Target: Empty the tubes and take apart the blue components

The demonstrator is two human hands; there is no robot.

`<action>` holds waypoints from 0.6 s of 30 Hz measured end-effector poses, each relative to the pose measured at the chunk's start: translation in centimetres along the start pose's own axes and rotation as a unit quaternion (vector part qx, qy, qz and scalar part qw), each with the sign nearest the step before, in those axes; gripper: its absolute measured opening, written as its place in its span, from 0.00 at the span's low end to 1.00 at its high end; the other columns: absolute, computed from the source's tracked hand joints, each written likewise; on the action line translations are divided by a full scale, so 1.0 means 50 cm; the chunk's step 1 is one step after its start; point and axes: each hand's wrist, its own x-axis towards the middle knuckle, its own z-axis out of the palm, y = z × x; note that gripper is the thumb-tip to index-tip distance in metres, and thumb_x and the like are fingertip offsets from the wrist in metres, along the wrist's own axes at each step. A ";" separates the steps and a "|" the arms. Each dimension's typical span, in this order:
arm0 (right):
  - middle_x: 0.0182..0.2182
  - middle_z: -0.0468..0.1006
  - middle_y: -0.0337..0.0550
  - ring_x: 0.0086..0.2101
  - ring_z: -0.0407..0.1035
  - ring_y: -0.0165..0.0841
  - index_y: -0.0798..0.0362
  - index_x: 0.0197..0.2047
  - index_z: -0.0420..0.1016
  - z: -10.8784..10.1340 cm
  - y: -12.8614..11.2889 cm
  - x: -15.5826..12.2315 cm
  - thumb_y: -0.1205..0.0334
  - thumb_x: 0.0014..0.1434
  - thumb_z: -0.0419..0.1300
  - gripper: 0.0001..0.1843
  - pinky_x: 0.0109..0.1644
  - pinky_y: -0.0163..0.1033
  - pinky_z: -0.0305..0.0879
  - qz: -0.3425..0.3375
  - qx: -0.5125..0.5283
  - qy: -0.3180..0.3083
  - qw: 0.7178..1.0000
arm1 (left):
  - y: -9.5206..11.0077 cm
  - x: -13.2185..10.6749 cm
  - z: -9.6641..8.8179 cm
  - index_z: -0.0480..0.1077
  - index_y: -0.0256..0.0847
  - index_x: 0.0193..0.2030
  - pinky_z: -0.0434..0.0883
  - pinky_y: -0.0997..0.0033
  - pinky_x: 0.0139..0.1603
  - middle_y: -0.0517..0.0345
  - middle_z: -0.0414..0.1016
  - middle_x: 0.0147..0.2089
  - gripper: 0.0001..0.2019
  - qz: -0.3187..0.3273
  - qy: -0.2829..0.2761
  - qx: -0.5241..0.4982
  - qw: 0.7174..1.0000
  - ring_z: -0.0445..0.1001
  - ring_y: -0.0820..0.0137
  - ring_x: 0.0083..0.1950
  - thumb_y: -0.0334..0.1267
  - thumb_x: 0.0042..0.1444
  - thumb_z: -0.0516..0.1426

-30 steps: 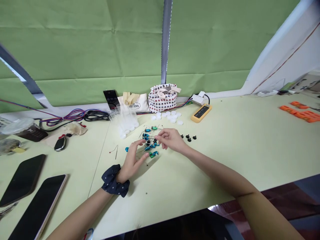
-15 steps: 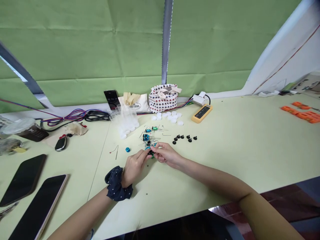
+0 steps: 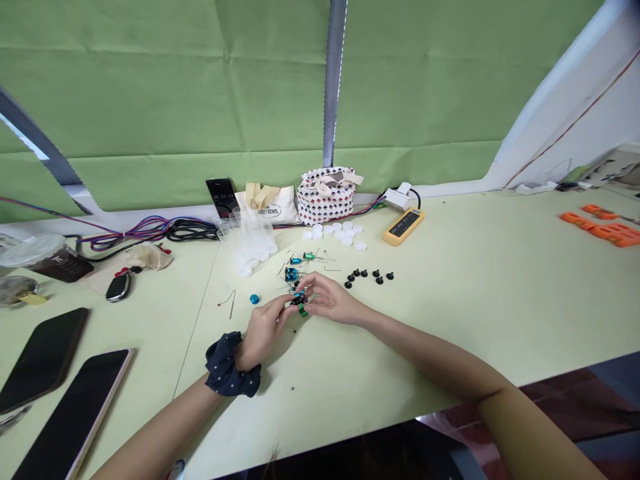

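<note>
My left hand (image 3: 263,328), with a dark dotted scrunchie (image 3: 231,363) on its wrist, pinches small blue, black and green wired parts (image 3: 299,301) at its fingertips. My right hand (image 3: 331,298) meets it from the right, its fingers closed on the same cluster just above the pale green table (image 3: 450,313). More blue and green wired parts (image 3: 295,267) lie scattered just behind the hands. One blue bead-like part (image 3: 255,299) sits alone to the left.
Several small black parts (image 3: 369,275) lie right of the hands, white caps (image 3: 336,233) and clear plastic tubes (image 3: 250,240) behind. A yellow device (image 3: 403,225), patterned bag (image 3: 325,193), cables (image 3: 150,230), a car key (image 3: 119,285) and two phones (image 3: 60,393) lie around.
Both hands came together from reaching into the pile, drew slightly toward me with a few parts, and now hold the cluster pinched between them, a little farther back than half a second ago.
</note>
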 end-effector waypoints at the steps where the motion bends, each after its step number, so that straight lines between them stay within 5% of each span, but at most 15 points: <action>1: 0.42 0.71 0.43 0.36 0.69 0.27 0.50 0.48 0.65 -0.001 0.000 0.000 0.54 0.47 0.68 0.26 0.36 0.31 0.67 -0.005 0.008 0.004 1.000 | 0.000 0.000 0.000 0.72 0.41 0.45 0.71 0.70 0.38 0.51 0.79 0.40 0.10 0.007 0.006 0.006 1.000 0.77 0.66 0.35 0.39 0.59 0.55; 6: 0.27 0.71 0.39 0.22 0.64 0.25 0.54 0.36 0.67 -0.001 0.007 0.004 0.44 0.56 0.56 0.19 0.24 0.31 0.63 0.068 -0.017 0.009 0.998 | -0.004 0.000 0.001 0.70 0.38 0.46 0.71 0.74 0.35 0.53 0.79 0.38 0.11 0.066 -0.011 0.081 0.994 0.76 0.71 0.33 0.40 0.62 0.51; 11: 0.46 0.68 0.44 0.36 0.69 0.27 0.48 0.50 0.63 -0.004 0.005 0.004 0.52 0.46 0.68 0.30 0.34 0.32 0.68 0.004 0.011 0.013 1.000 | -0.010 0.001 -0.001 0.69 0.37 0.46 0.72 0.74 0.35 0.53 0.79 0.38 0.11 0.070 0.005 0.107 0.992 0.77 0.71 0.33 0.40 0.63 0.50; 15: 0.27 0.70 0.38 0.19 0.61 0.22 0.55 0.38 0.67 -0.005 0.007 0.008 0.44 0.56 0.56 0.20 0.20 0.29 0.60 0.097 0.009 -0.008 0.995 | -0.014 0.000 -0.001 0.69 0.37 0.46 0.73 0.74 0.35 0.52 0.79 0.39 0.11 0.079 -0.004 0.111 0.991 0.77 0.70 0.35 0.40 0.63 0.50; 18: 0.38 0.71 0.42 0.29 0.67 0.25 0.53 0.42 0.67 -0.006 0.006 0.008 0.51 0.48 0.66 0.22 0.29 0.31 0.68 0.042 0.035 -0.015 0.998 | -0.017 -0.001 0.001 0.69 0.37 0.46 0.73 0.74 0.35 0.53 0.79 0.39 0.11 0.066 -0.001 0.115 0.991 0.77 0.70 0.34 0.40 0.63 0.50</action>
